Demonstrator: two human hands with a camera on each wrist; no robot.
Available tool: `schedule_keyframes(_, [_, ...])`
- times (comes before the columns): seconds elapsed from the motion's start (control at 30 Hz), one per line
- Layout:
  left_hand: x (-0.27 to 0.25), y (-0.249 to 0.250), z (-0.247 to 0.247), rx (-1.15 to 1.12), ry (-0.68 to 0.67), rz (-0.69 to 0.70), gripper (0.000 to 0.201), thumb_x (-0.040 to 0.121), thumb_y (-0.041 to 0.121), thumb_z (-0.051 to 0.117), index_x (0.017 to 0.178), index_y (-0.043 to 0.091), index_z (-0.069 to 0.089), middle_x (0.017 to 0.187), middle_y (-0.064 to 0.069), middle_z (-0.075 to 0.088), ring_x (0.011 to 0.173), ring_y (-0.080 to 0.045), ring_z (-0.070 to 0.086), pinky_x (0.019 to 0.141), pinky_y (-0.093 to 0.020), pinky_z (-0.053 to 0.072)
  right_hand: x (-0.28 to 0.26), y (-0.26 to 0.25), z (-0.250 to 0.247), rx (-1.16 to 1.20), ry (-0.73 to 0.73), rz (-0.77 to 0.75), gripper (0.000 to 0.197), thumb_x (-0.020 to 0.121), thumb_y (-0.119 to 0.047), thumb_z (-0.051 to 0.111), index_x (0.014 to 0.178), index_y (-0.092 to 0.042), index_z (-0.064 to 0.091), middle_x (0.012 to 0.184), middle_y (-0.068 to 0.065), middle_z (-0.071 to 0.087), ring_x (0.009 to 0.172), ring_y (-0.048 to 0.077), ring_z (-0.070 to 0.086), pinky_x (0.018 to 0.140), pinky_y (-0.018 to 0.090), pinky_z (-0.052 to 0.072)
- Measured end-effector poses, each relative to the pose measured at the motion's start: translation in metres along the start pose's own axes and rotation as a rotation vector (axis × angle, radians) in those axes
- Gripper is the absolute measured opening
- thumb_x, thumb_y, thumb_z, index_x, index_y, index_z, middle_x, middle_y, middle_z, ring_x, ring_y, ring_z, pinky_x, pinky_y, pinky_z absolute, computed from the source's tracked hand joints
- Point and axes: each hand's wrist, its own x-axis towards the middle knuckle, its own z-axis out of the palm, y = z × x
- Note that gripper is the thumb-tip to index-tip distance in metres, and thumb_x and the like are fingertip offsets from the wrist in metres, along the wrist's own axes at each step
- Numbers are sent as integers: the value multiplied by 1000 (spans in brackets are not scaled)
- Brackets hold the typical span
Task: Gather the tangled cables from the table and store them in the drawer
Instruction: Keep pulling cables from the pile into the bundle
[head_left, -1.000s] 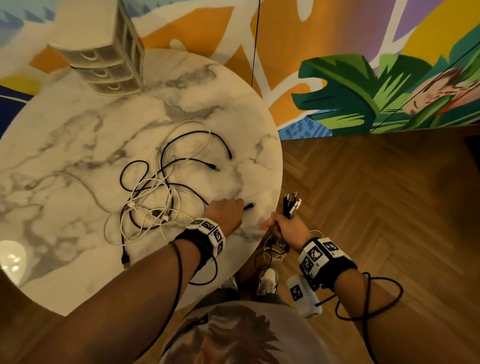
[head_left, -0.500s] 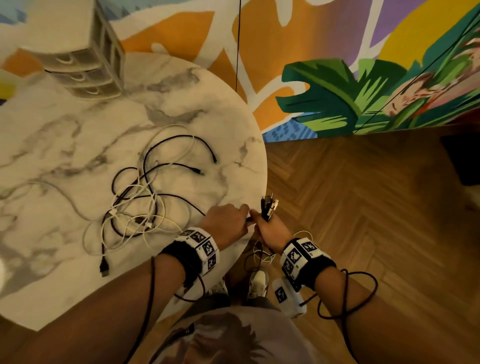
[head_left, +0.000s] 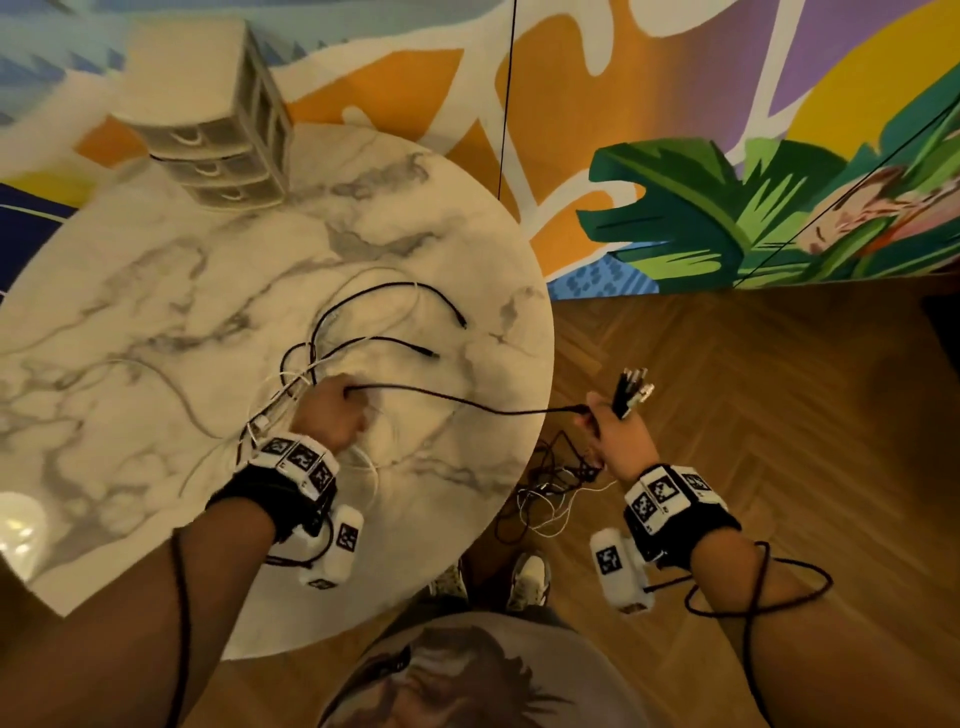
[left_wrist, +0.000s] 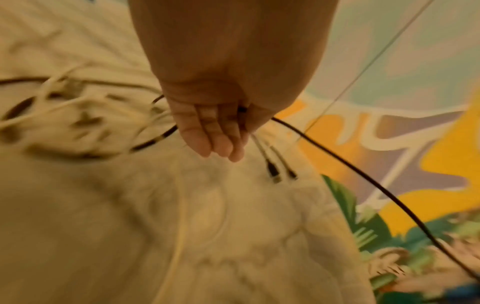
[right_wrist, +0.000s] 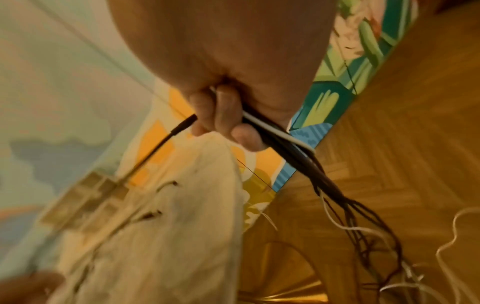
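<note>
A tangle of black and white cables (head_left: 332, 364) lies on the round marble table (head_left: 156, 291). My left hand (head_left: 337, 415) is over the tangle, its fingers curled round a black cable (head_left: 467, 405) that stretches to my right hand. In the left wrist view that black cable (left_wrist: 337, 160) runs out from between the curled fingers (left_wrist: 215, 131). My right hand (head_left: 613, 431), off the table's right edge, grips a bundle of cable ends (head_left: 631, 389) pointing up, with the black cable's plug pinched too; loose lengths (head_left: 550, 488) hang below. In the right wrist view, the bundle (right_wrist: 280, 135) crosses the fist.
A small beige three-drawer unit (head_left: 218, 150), drawers closed, stands at the table's far edge by the painted wall (head_left: 675, 156). Wooden parquet floor (head_left: 753, 415) lies to the right. My shoes (head_left: 527, 579) show below the table edge.
My left hand passed the black cable's plug end to the right hand, then slid back left along it to the tangle. The right hand moved right, drawing that cable taut across the table.
</note>
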Motion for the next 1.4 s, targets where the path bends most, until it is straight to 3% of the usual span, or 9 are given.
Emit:
schedule_keyframes(0.17, [-23,51,-4,443,197,259,30,97,32,35,97,14,59,93,-13,67,86,-35,63,71,-39,49,-12,-14,7,71,269,-207,42,97,-48,39,82,-18,65,52,-5,41,44,9,35,40,21,29])
schedule_keyframes(0.37, [-73,100,31,718,193,321,28,98,30,34,101,16,58,95,-8,66,87,-31,65,61,-33,41,-35,-43,66,-71,-308,-234,30,100,-30,43,90,-13,66,49,3,39,40,11,35,44,26,30])
schedule_keyframes(0.47, [-72,84,49,419,116,240,28,97,33,38,117,20,53,93,-9,67,86,-30,65,66,-34,47,-31,-37,73,-254,-320,-166,44,96,-42,47,61,-17,53,50,2,44,45,16,37,50,30,31])
schedule_keyframes(0.6, [-55,17,56,-342,-66,-36,67,85,26,59,145,23,28,103,-7,64,94,-27,62,86,-39,50,-24,-51,55,-72,-196,-159,46,93,-42,51,54,-21,40,44,-6,38,40,12,32,47,29,27])
schedule_keyframes(0.7, [-28,-8,37,-237,25,-85,57,88,10,59,140,10,35,127,-15,56,115,-32,55,97,-40,45,-28,-74,41,-3,-148,-259,46,97,-30,48,55,-18,36,44,-5,33,38,10,28,43,24,23])
schedule_keyframes(0.87, [-3,-18,5,-7,88,-137,40,87,20,60,125,10,52,119,-16,62,108,-35,58,91,-37,45,-28,-93,28,82,-113,-323,44,96,-21,48,55,-17,34,50,2,31,40,10,27,40,21,24])
schedule_keyframes(1.0, [-39,29,11,21,192,256,43,84,28,60,126,28,47,83,-3,65,75,-23,61,68,-33,48,-34,-93,33,59,-214,-324,45,98,-17,47,56,-16,31,49,2,28,39,9,23,41,21,21])
schedule_keyframes(1.1, [-45,71,30,167,76,474,48,86,38,60,130,32,44,75,9,54,71,-13,55,62,-28,44,-41,-95,39,4,-265,-325,46,99,-18,45,55,-14,30,44,-3,27,37,7,22,41,19,20])
schedule_keyframes(1.4, [-6,9,17,180,13,255,27,95,28,52,103,7,66,104,-15,63,99,-32,58,82,-33,40,-26,-84,8,63,-92,-294,41,97,-26,47,58,-19,37,50,0,34,38,9,29,40,23,26])
